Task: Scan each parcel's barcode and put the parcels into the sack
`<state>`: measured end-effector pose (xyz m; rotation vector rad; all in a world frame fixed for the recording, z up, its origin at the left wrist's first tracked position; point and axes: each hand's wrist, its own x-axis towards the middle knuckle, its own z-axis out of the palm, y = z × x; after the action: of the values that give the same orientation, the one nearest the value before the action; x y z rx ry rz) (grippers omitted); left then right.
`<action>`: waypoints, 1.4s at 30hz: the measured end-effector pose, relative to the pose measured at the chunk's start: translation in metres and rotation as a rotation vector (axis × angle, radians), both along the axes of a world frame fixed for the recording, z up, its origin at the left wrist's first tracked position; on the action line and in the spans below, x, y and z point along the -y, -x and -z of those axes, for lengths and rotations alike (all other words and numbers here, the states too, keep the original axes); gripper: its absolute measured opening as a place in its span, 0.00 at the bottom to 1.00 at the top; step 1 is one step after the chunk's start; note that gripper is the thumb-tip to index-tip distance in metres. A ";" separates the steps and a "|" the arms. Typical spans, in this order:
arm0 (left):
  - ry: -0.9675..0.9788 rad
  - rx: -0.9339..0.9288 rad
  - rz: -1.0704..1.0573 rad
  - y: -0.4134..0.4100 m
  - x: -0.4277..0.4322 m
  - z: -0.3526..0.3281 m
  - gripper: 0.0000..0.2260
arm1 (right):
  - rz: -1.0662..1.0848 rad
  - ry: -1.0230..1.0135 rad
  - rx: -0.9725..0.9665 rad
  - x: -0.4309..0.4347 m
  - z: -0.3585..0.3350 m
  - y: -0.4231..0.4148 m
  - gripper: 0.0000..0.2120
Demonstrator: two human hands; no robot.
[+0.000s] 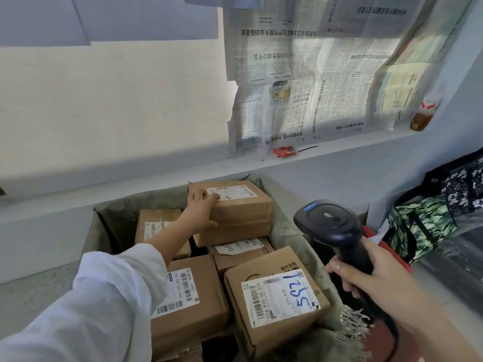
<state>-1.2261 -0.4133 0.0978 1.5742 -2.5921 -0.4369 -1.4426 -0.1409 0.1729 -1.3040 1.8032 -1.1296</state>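
Observation:
An open green woven sack (290, 231) below me holds several brown cardboard parcels with white barcode labels. My left hand (201, 207) grips the left end of the top far parcel (243, 212), thumb on its side and fingers over its top by the label. My right hand (366, 278) holds a black barcode scanner (332, 226) by its handle, to the right of the sack, head pointing up and away. A near parcel (277, 299) bears blue handwritten digits on its label. Another labelled parcel (188, 299) lies at the near left under my left sleeve.
A grey window ledge (313, 150) runs behind the sack, with a red wrapper (285, 151) on it and newspaper (308, 74) taped over the window. Camouflage-patterned bags (428, 223) stand at the right. A red item (386, 246) lies partly hidden behind the scanner.

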 end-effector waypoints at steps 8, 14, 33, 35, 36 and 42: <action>0.071 0.092 -0.010 -0.002 0.002 0.009 0.33 | -0.025 -0.037 -0.016 0.005 0.006 0.009 0.05; 0.024 0.174 0.036 -0.003 -0.001 0.000 0.36 | -0.066 -0.072 -0.017 0.002 0.012 -0.001 0.05; 0.125 0.130 0.030 -0.121 -0.158 -0.050 0.23 | -0.342 -0.083 -0.074 0.009 0.016 -0.104 0.08; 0.131 0.112 -0.029 -0.157 -0.179 -0.050 0.23 | -0.420 -0.075 -0.087 0.006 0.014 -0.132 0.08; 0.129 0.094 -0.059 -0.177 -0.190 -0.051 0.23 | -0.450 -0.083 -0.083 0.005 0.014 -0.147 0.09; 0.132 0.084 -0.232 -0.309 -0.271 -0.061 0.21 | -0.620 -0.083 -0.109 -0.019 0.011 -0.261 0.10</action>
<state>-0.9175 -0.1419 0.1592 1.8525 -2.3968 -0.1810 -1.1818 -0.1215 0.1615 -1.7315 1.3418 -0.6442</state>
